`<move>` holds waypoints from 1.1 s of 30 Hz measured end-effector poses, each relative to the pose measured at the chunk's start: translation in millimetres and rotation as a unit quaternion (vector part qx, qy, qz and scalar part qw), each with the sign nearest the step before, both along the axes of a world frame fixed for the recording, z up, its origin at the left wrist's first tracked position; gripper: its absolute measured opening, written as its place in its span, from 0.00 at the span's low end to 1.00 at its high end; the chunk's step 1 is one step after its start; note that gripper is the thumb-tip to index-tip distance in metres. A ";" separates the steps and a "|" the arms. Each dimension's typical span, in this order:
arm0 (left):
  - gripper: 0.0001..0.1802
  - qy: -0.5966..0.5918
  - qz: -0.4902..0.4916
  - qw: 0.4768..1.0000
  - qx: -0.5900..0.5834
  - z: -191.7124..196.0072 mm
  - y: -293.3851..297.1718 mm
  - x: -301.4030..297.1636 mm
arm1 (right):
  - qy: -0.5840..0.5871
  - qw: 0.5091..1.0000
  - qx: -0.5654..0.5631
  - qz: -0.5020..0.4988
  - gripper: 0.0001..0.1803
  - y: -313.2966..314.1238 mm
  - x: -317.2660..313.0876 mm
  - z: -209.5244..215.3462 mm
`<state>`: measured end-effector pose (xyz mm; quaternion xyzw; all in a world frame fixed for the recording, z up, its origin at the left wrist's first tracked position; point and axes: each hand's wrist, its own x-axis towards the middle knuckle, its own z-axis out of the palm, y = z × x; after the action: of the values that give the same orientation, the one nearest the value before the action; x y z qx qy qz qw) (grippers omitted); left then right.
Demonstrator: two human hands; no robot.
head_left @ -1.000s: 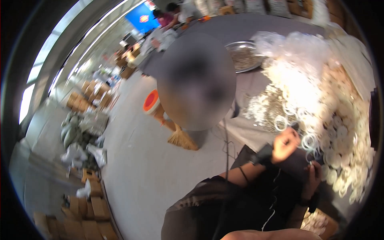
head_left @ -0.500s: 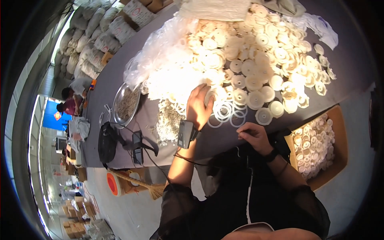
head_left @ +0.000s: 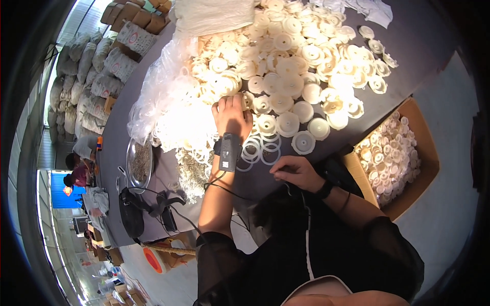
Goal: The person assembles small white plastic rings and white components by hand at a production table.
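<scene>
My left hand [head_left: 232,116] reaches onto the near side of a heap of cream plastic discs [head_left: 283,81]. Its fingers bend over the pile, and one cream disc [head_left: 247,99] shows at the gap between thumb and forefinger, apparently gripped. Just to its right and nearer me lie several translucent white rings [head_left: 259,150], overlapping on the grey tabletop. My right hand [head_left: 297,173] hovers at the table's near edge with thumb and forefinger pinched together. Anything inside that pinch is too small or hidden to name.
A brightly lit mound of white rings [head_left: 181,120] and clear plastic bags [head_left: 163,81] lies left. Small metal pieces [head_left: 191,173] are scattered nearby, with more in a metal bowl [head_left: 140,163]. A black pouch [head_left: 131,211] sits front left. A cardboard box [head_left: 426,168] of discs stands right.
The view has shifted, so the table appears further left and lower. My left hand has moved from beside the rings onto the disc heap. My right hand keeps its pinch near the table edge.
</scene>
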<state>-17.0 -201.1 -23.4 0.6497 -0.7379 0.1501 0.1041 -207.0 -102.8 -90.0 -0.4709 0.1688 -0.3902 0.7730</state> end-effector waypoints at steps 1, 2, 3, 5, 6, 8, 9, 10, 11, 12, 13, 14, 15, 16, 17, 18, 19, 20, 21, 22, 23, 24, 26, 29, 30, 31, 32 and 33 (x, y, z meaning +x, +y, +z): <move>0.26 0.015 -0.036 0.999 -0.027 -1.0 1.1 -2.6 | 0.001 1.000 0.003 -0.005 0.05 0.1 -0.1 -0.4; 0.25 0.032 -0.072 0.995 -0.055 -2.6 1.3 -5.9 | 0.000 1.000 -0.002 -0.004 0.06 0.3 -0.4 -0.8; 0.24 0.053 -0.048 0.997 -0.021 -3.0 1.4 -7.8 | -0.001 1.000 -0.009 0.000 0.07 0.7 0.2 0.1; 0.24 0.031 -0.022 0.999 -0.001 -7.3 -5.5 -3.4 | -0.005 1.000 -0.006 0.002 0.07 1.0 0.9 1.3; 0.23 0.009 0.005 1.000 0.018 -7.1 -9.4 -4.5 | -0.009 1.000 -0.004 0.005 0.07 0.4 0.1 0.6; 0.23 -0.006 0.034 0.998 0.050 -8.9 -13.7 -9.4 | -0.022 1.000 0.007 0.005 0.06 2.2 -1.0 -3.1; 0.24 0.003 -0.021 1.000 -0.012 -12.6 -16.4 -9.5 | -0.038 0.999 0.016 0.008 0.06 2.3 -0.2 -4.4; 0.25 0.012 -0.076 0.994 -0.075 -16.2 -19.4 -9.1 | -0.038 0.999 0.015 0.005 0.06 1.9 0.0 -5.0; 0.25 0.034 -0.118 0.990 -0.066 -19.8 -22.9 -8.6 | -0.038 0.999 0.010 0.006 0.06 1.2 0.0 -5.5; 0.25 0.034 -0.119 0.990 -0.066 -21.5 -25.2 -6.0 | -0.039 0.999 0.007 0.010 0.06 1.9 0.6 -5.9; 0.24 0.039 -0.162 0.986 -0.005 -24.4 -29.8 -1.4 | -0.039 0.999 0.007 0.009 0.06 2.2 1.6 -6.2; 0.22 0.045 -0.203 0.976 0.057 -26.9 -34.1 1.8 | -0.040 0.999 -0.002 0.010 0.06 2.3 2.8 -6.4; 0.18 0.063 -0.168 0.982 0.064 -27.1 -38.4 -0.5 | -0.039 0.999 -0.011 0.009 0.06 1.6 2.6 -6.6; 0.18 0.064 -0.169 0.981 0.065 -26.7 -42.4 -1.7 | -0.039 0.999 -0.010 0.008 0.06 1.5 2.4 -6.5; 0.16 0.063 -0.142 0.984 0.087 -25.8 -45.9 -2.0 | -0.042 0.999 -0.005 0.007 0.06 2.1 2.4 -6.2; 0.14 0.061 -0.115 0.985 0.108 -23.0 -48.6 -4.4 | -0.045 0.999 0.000 0.006 0.06 2.0 1.9 -6.3; 0.10 0.066 -0.096 0.984 0.131 -18.1 -49.5 -6.2 | -0.045 0.999 0.000 0.004 0.06 2.0 2.1 -6.1; 0.10 0.067 -0.097 0.984 0.131 -17.3 -50.7 -2.3 | -0.047 0.999 0.006 0.003 0.06 2.2 2.6 -6.0; 0.10 0.120 -0.110 0.978 0.134 -15.0 -52.0 2.3 | -0.048 0.999 0.011 0.001 0.06 2.4 2.7 -6.0; 0.09 0.173 -0.122 0.968 0.136 -13.7 -52.5 5.7 | -0.048 0.999 0.011 0.000 0.06 2.7 2.4 -6.5; 0.08 0.197 -0.150 0.966 0.078 -14.5 -47.7 8.5 | -0.048 0.999 0.019 0.002 0.06 3.4 2.2 -7.3; 0.08 0.197 -0.149 0.966 0.079 -11.1 -42.8 8.4 | -0.048 0.998 0.028 0.002 0.06 3.9 2.3 -7.9; 0.07 0.323 -0.180 0.929 0.005 -4.2 -29.5 10.3 | -0.046 0.999 0.028 -0.007 0.07 4.4 1.6 -4.7; 0.06 0.406 -0.134 0.900 -0.085 13.5 11.0 -2.6 | -0.050 0.998 0.035 -0.028 0.08 3.4 0.7 -5.2; 0.07 0.466 -0.102 0.874 -0.094 12.8 28.3 -6.2 | -0.059 0.997 0.039 -0.038 0.08 2.9 1.0 -5.3; 0.07 0.513 -0.092 0.849 -0.091 8.8 46.8 -8.2 | -0.057 0.997 0.040 -0.032 0.08 3.6 2.5 -3.1; 0.07 0.559 -0.080 0.821 -0.087 4.3 66.0 -10.9 | -0.059 0.997 0.030 -0.046 0.08 4.7 4.1 1.9; 0.07 0.604 -0.056 0.793 -0.054 5.5 87.4 -18.1 | -0.060 0.996 0.023 -0.060 0.08 7.3 4.6 5.8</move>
<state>-35.1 -113.7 -17.8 0.5587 -0.5506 -0.2393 0.5722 -202.4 -95.5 -84.2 -0.4176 0.1586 -0.4594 0.7677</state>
